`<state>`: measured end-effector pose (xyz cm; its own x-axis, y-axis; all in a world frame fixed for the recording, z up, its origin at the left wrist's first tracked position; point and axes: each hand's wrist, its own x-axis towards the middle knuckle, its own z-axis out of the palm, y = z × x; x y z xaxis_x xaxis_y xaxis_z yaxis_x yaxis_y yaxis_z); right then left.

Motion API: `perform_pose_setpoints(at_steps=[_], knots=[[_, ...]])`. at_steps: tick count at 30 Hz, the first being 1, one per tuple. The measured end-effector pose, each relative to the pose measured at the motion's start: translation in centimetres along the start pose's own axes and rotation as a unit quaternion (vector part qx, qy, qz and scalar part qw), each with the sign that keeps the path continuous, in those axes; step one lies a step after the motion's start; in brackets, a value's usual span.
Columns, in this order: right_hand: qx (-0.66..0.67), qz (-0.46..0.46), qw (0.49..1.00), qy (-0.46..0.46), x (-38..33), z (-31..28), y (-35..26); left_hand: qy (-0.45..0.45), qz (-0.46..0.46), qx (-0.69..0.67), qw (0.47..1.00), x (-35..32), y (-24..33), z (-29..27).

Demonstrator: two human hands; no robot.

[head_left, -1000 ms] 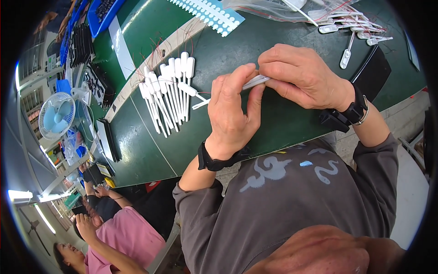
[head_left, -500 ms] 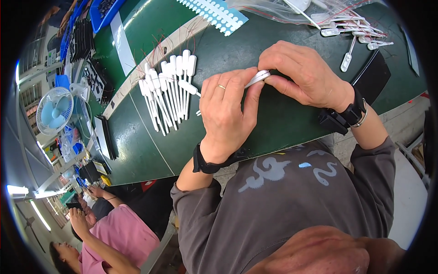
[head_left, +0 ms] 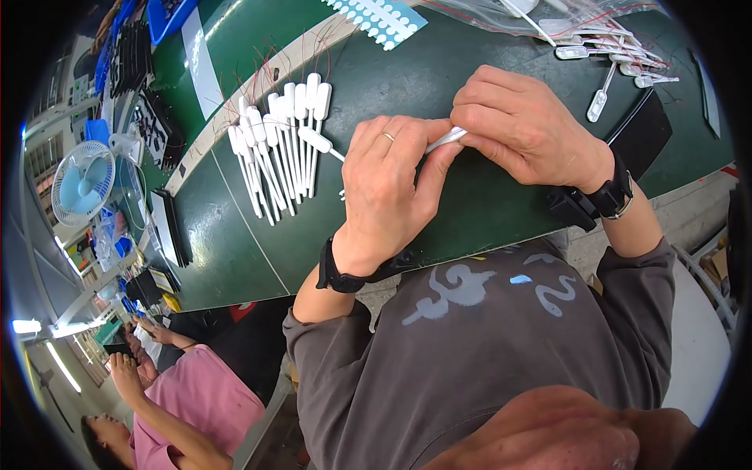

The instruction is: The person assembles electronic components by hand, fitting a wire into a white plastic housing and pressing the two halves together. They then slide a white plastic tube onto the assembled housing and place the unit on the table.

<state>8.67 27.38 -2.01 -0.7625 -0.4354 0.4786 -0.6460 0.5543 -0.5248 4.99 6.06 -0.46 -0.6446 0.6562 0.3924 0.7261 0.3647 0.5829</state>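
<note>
1. We see the left hand [head_left: 389, 188], with a ring on one finger and a black band at the wrist, lying over the dark green surface [head_left: 235, 251]; its fingers [head_left: 439, 160] are curled shut around a slim white plastic stick piece [head_left: 445, 139].
2. The right hand [head_left: 526, 125], with a black watch at the wrist, meets the left from the other side; its fingers [head_left: 478, 141] are pinched closed on the same white stick piece, so both hands hold it between them, just above the surface.
3. Only a short length of the stick piece shows between the two hands; the rest is hidden by the fingers.
4. Just to the left of the left hand lies a row of white plastic paddle-tipped sticks [head_left: 278, 145], laid side by side on the surface, with their broad ends toward the far edge.
5. Far right, a clear plastic bag [head_left: 548, 16] and several loose white sticks with thin wires [head_left: 607, 66] rest on the surface, well apart from the hands.
6. A pale blue sheet of small white oval stickers [head_left: 380, 17] lies at the far edge.
7. A small light blue desk fan [head_left: 82, 182] stands at the left end of the surface.
8. Lower left, another person in a pink top [head_left: 200, 407] sits at a neighbouring place.
</note>
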Motion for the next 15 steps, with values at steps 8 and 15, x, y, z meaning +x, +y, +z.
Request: perform_pose_setpoints(at_steps=[8, 15], knots=[[0.027, 0.047, 0.998, 0.031, 0.1, 0.2, -0.2, 0.039, 0.056, 0.042, 0.997, 0.3, -1.0, 0.6], [0.368, 0.332, 0.868, -0.027, -0.1, -0.9, 0.0, 0.044, 0.044, 0.029, 0.998, 0.4, -1.4, 0.6]])
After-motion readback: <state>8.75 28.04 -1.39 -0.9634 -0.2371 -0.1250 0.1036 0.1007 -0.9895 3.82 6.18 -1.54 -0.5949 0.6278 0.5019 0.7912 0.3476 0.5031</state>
